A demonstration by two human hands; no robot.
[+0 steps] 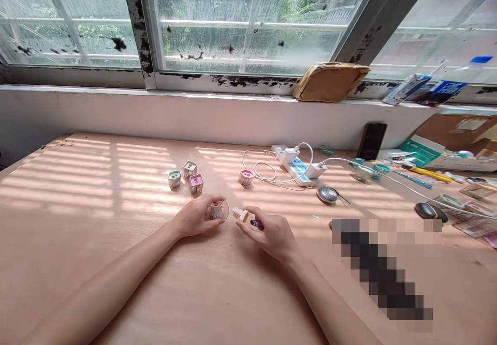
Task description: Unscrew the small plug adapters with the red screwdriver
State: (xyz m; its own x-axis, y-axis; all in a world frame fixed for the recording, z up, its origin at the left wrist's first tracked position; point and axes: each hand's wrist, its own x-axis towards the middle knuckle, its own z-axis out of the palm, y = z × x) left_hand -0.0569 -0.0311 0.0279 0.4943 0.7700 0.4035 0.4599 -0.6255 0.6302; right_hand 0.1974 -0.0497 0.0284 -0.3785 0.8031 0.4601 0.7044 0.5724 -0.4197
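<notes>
My left hand (pixel 198 216) is closed round a small clear hexagonal container (pixel 218 210), its open-looking end facing right. Just to the right, my right hand (pixel 272 231) pinches a small cream-white piece (pixel 239 214) between thumb and fingers, apart from the container. A small dark purple piece (pixel 257 224) shows by the right fingers; whether it is gripped too is hard to see. Beyond the left hand stand three small boxes: a green-topped one (pixel 174 179), a cream-topped one (pixel 190 168) and a pink-topped one (pixel 196 183). Another pink-topped box (pixel 246 178) stands further right.
A white power strip (pixel 297 168) with plugs and a looped cable lies at the back. On the right are a round silver object (pixel 327 194), a black mouse (pixel 430 212), a phone (pixel 373 140) against the wall and a yellow cutter (pixel 429 173). A pixelated patch covers the front right.
</notes>
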